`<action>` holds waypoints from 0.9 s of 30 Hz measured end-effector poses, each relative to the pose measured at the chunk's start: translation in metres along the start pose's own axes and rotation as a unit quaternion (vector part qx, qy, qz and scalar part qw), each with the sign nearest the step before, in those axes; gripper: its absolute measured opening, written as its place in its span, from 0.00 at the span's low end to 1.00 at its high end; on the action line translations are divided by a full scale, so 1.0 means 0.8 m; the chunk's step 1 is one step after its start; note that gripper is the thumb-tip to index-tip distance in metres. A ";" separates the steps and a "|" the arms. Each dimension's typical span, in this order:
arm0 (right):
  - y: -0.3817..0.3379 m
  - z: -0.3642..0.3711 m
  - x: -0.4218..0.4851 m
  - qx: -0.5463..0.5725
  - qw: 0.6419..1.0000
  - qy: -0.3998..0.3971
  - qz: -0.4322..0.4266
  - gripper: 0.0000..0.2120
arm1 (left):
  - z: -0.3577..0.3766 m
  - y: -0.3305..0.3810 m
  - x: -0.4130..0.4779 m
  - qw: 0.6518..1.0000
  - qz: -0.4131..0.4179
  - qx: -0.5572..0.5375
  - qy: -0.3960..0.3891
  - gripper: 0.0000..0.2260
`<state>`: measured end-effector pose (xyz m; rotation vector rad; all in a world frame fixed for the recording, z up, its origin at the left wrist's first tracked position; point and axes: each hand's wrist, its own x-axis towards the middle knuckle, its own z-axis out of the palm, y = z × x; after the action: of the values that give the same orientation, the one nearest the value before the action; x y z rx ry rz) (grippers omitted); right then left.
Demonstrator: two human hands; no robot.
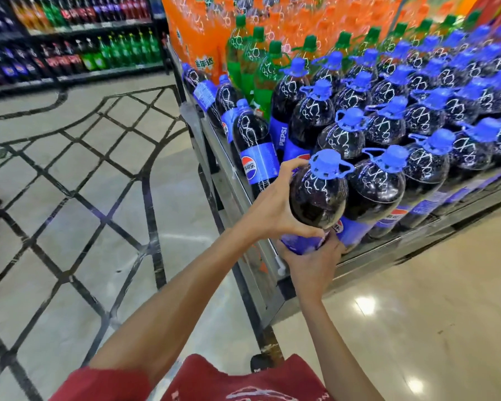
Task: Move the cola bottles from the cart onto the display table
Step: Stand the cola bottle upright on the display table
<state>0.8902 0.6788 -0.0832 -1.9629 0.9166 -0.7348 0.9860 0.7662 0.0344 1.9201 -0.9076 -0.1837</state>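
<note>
Cola bottle (318, 198) within curled fingers (288, 167)

Red printed T-shirt (243, 383), bare forearms

The floor (78, 227) was glossy pale stone, inlaid with dark bands (148, 204) that crossed in a diamond lattice and swept in curves toward the far aisle. To the right the stone ran plain cream, and 2 bright spots of reflected ceiling light (365, 304) shone from its polish. Along the far left stood dark shelving (78, 27) on at least 2 levels, packed with rows of bottled drinks (122, 50) in orange, green, red and dark tones, blurred by distance.
</note>
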 end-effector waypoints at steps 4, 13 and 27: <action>0.004 -0.002 0.004 -0.012 1.000 -0.002 -0.009 0.52 | 0.007 0.008 0.003 1.000 -0.007 0.023 -0.005 0.50; 0.015 -0.010 0.011 -0.046 0.998 -0.037 0.005 0.47 | 0.023 0.009 -0.005 0.999 -0.030 0.027 0.030 0.49; 0.019 -0.005 0.016 -0.097 0.993 -0.062 0.011 0.49 | 0.029 -0.010 -0.009 0.996 -0.075 0.013 0.051 0.50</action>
<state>0.8894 0.6605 -0.0926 -2.1378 0.9628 -0.5201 0.9740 0.7568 0.0143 2.0046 -0.7014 -0.1605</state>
